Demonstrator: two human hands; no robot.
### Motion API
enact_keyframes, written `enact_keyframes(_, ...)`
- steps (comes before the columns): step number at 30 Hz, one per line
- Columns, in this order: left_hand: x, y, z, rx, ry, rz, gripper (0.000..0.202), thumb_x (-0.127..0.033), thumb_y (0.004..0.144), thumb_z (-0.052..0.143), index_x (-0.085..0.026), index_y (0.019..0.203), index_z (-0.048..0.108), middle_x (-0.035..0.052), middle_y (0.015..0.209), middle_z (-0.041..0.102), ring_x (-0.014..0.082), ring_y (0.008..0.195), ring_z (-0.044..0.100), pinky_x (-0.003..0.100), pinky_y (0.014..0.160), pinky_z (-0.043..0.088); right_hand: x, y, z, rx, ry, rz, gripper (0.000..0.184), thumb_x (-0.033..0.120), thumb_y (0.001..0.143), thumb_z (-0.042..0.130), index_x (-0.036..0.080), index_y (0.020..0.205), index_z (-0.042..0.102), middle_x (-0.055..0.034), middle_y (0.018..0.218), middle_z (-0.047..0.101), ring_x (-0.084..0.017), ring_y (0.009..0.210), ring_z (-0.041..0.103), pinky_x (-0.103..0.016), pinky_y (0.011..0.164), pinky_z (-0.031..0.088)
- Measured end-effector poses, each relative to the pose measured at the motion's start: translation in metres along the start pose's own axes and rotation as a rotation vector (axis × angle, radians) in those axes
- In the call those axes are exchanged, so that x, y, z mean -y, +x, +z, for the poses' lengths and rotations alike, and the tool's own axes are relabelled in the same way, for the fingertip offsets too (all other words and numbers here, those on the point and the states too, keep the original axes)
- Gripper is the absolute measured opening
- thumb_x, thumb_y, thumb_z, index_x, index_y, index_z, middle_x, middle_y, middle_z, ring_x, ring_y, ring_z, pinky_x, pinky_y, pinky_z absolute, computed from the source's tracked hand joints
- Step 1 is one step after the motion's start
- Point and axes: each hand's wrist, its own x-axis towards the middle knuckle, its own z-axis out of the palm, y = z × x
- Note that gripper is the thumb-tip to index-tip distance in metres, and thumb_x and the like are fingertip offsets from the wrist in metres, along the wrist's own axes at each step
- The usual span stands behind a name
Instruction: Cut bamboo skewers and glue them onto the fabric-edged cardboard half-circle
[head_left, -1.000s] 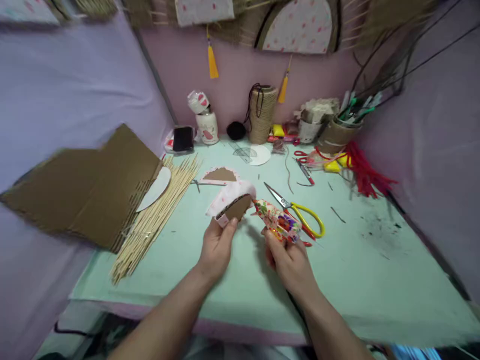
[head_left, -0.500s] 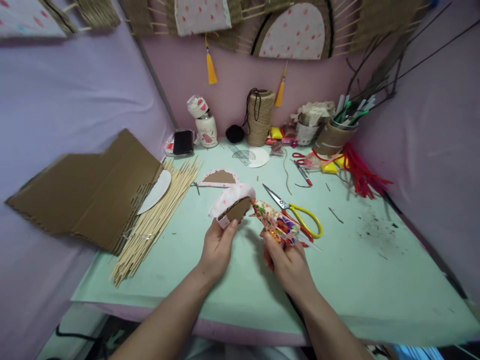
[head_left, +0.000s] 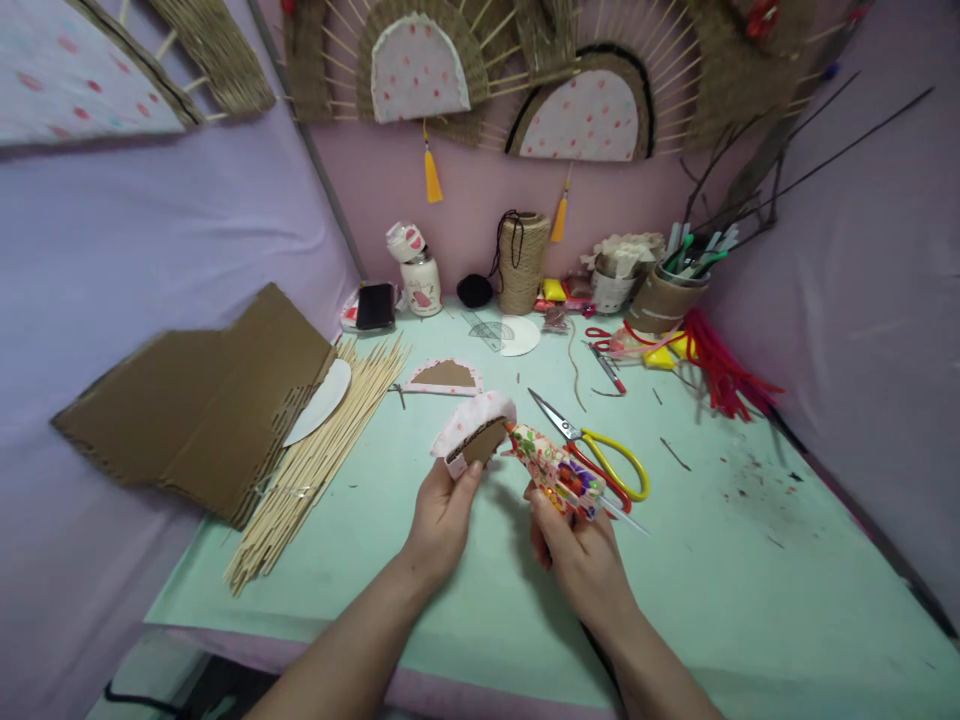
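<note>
Two hands: your left hand (head_left: 442,515) and your right hand (head_left: 585,555) are both full, just over the near middle of the green tabletop (head_left: 712,600).
Left fingers: closed narrowly around a cardboard half-circle (head_left: 486,443), your thumb on its bare brown face, the other fingers mostly hidden behind.
Half-circle: held tilted, with pink-spotted white cloth (head_left: 474,418) along its curved side.
Right fingers: wrapped around the handle of a flowered glue gun (head_left: 546,462); you have its nozzle pointed at the right end of the half-circle, so close that you cannot tell whether they touch.
Glue stick: a pale rod (head_left: 628,517) pokes out of the gun's back end.
Scissors: one pair (head_left: 568,428) lies just beyond the gun, blades apart, one yellow loop in plain view, the red one partly covered.
Second half-circle: another cloth-edged piece (head_left: 444,375) lies flat beyond your left hand.
Left side: thin sticks (head_left: 322,485) lie in a bundle beside a large cardboard sheet (head_left: 195,400), with a white half-round (head_left: 322,402) between them.
Far edge: a bottle (head_left: 421,287), a spool of twine (head_left: 525,268) and a pot of pens (head_left: 660,302) stand in your view.
Wall: yellow tassels (head_left: 433,180) hang below spotted half-round panels (head_left: 420,75).
</note>
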Motion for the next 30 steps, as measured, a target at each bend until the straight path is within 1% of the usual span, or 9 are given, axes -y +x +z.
enact_keyframes(5, 0.003, -0.001, -0.001, 0.013, 0.013, -0.022, 0.039, -0.039, 0.091, 0.05, -0.019, 0.123, 0.058, 0.0085, 0.125, 0.062, 0.0226, 0.116, 0.056, 0.034, 0.098, 0.042, 0.002, -0.003, 0.0, 0.005, -0.034, -0.028, 0.05, 0.054, 0.091, 0.036, 0.022, 0.053, 0.043, 0.0023, 0.047, 0.047, -0.014, 0.048, 0.047, -0.027, 0.053, 0.037)
enact_keyframes(9, 0.003, -0.001, -0.001, 0.045, 0.01, -0.006, 0.038, -0.039, 0.091, 0.049, -0.02, 0.123, 0.058, 0.009, 0.126, 0.061, 0.0228, 0.116, 0.056, 0.034, 0.099, 0.042, 0.004, -0.005, 0.0, 0.004, -0.06, -0.047, 0.049, 0.053, 0.091, 0.036, 0.022, 0.053, 0.043, 0.0021, 0.048, 0.047, -0.014, 0.05, 0.048, -0.027, 0.055, 0.037)
enact_keyframes(14, 0.004, 0.001, -0.001, 0.072, 0.074, 0.006, 0.037, -0.039, 0.092, 0.047, -0.018, 0.121, 0.058, 0.0094, 0.125, 0.062, 0.0225, 0.116, 0.056, 0.034, 0.098, 0.042, 0.004, -0.005, 0.0, 0.01, -0.082, -0.084, 0.049, 0.05, 0.092, 0.035, 0.022, 0.053, 0.043, 0.0021, 0.047, 0.047, -0.013, 0.049, 0.047, -0.027, 0.054, 0.038)
enact_keyframes(18, 0.003, 0.0, -0.002, 0.065, 0.109, -0.001, 0.038, -0.04, 0.092, 0.048, -0.017, 0.119, 0.059, 0.0099, 0.121, 0.064, 0.0229, 0.112, 0.058, 0.035, 0.096, 0.043, 0.006, -0.006, 0.0, -0.01, -0.098, -0.13, 0.046, 0.048, 0.092, 0.038, 0.022, 0.055, 0.049, 0.0012, 0.048, 0.049, -0.015, 0.051, 0.049, -0.028, 0.054, 0.039)
enact_keyframes(23, 0.001, 0.0, -0.001, 0.068, 0.084, -0.01, 0.037, -0.039, 0.09, 0.05, -0.017, 0.119, 0.059, 0.0102, 0.123, 0.063, 0.0234, 0.114, 0.057, 0.035, 0.098, 0.042, 0.014, -0.006, -0.001, -0.054, -0.049, -0.193, 0.037, 0.046, 0.09, 0.045, 0.024, 0.065, 0.06, 0.0013, 0.046, 0.048, -0.018, 0.05, 0.049, -0.029, 0.052, 0.042)
enact_keyframes(27, 0.002, 0.001, -0.001, 0.081, 0.075, -0.01, 0.039, -0.038, 0.089, 0.053, -0.016, 0.121, 0.058, 0.0118, 0.126, 0.061, 0.0245, 0.115, 0.057, 0.036, 0.098, 0.043, 0.019, -0.007, 0.0, -0.057, -0.042, -0.22, 0.036, 0.045, 0.09, 0.044, 0.025, 0.067, 0.062, 0.0011, 0.045, 0.047, -0.018, 0.049, 0.049, -0.029, 0.05, 0.042)
enact_keyframes(30, 0.005, 0.001, -0.001, 0.086, 0.082, 0.013, 0.038, -0.037, 0.09, 0.051, -0.017, 0.122, 0.057, 0.0115, 0.127, 0.06, 0.024, 0.118, 0.054, 0.036, 0.1, 0.041, 0.022, -0.008, 0.0, -0.062, -0.038, -0.214, 0.031, 0.043, 0.088, 0.046, 0.024, 0.069, 0.061, 0.0002, 0.05, 0.05, -0.018, 0.053, 0.052, -0.029, 0.052, 0.043)
